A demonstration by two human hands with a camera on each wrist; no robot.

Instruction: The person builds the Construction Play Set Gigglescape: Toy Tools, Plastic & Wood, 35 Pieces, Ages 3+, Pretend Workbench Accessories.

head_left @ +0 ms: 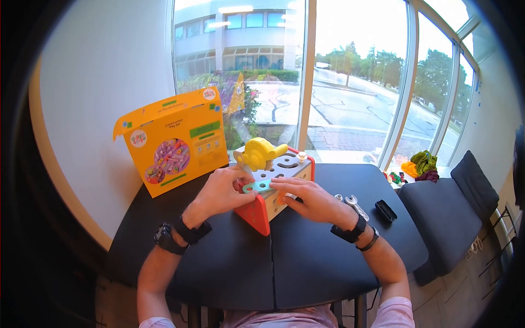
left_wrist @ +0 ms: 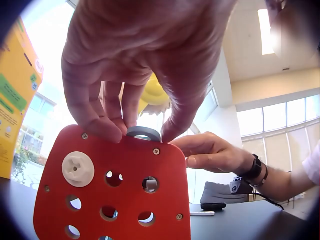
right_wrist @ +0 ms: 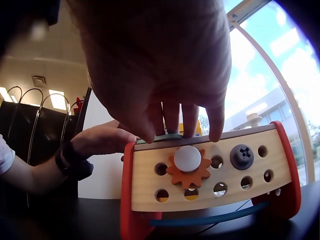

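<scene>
A teal strip with holes (head_left: 263, 186) lies over the near end of a toy workbench's grey top (head_left: 295, 170). My left hand (head_left: 219, 191) pinches one end of the strip between thumb and fingers, just above the red side panel (left_wrist: 127, 192). My right hand (head_left: 311, 199) reaches over from the other side, fingers fairly straight, their tips touching the strip's other end. Behind the strip, a yellow toy piece (head_left: 260, 153) stands on the top. Below the right hand, an orange gear (right_wrist: 189, 175) with a white knob and a grey bolt (right_wrist: 242, 157) sit in the wooden side.
An orange toy box (head_left: 175, 147) stands at the back left of the black table (head_left: 322, 257). Right of the workbench lie a light-coloured wrench (head_left: 356, 208) and a small black case (head_left: 385, 211). A dark chair (head_left: 445, 213) stands beyond the table's right edge, windows behind.
</scene>
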